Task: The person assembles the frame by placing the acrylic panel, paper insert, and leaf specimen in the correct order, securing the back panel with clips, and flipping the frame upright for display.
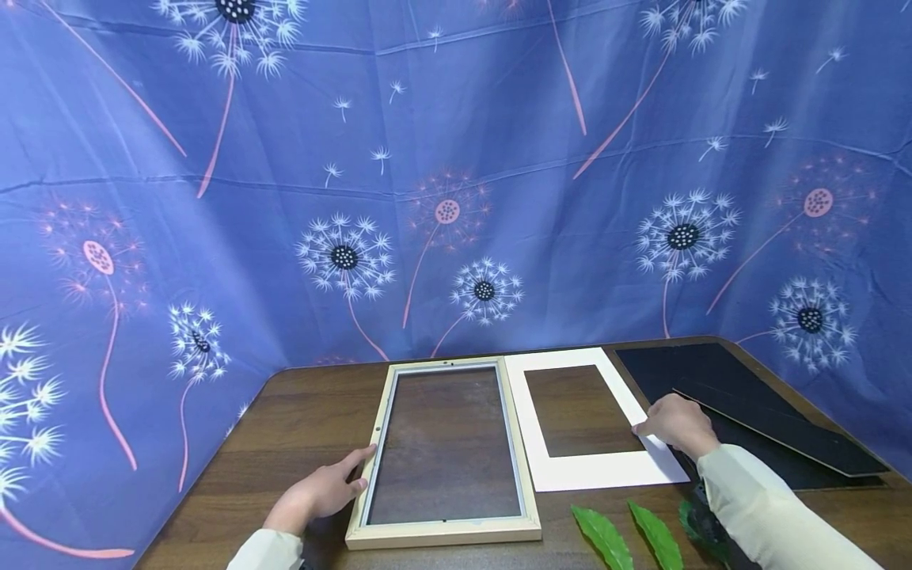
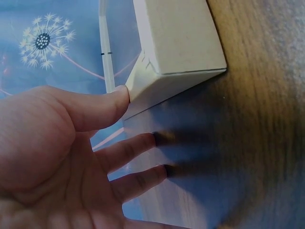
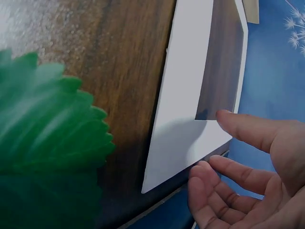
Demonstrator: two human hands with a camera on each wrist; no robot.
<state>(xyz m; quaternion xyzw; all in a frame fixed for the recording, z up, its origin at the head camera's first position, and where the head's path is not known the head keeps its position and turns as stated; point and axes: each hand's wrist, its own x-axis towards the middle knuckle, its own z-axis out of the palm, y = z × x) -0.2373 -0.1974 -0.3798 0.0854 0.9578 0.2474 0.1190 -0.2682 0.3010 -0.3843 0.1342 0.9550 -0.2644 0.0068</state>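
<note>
A light wooden picture frame (image 1: 445, 533) lies on the table, a clear pane inside it. My left hand (image 1: 321, 492) is at its left side, the thumb touching the wood in the left wrist view and the other fingers extended over the table. Right of the frame lies a white picture mat (image 1: 606, 470) with a rectangular opening. My right hand (image 1: 677, 426) pinches the mat's right edge, thumb over the top and curled fingers at the border. In the right wrist view, the thumb overlaps the white mat (image 3: 181, 148) near its corner.
Black backing boards (image 1: 701, 364) lie at the right, one tilted over another. Two green leaves (image 1: 604, 538) lie near the front edge, with a darker leafy piece (image 1: 701, 526) by the right sleeve. A blue dandelion-print cloth (image 1: 456, 119) hangs behind the wooden table (image 1: 299, 412).
</note>
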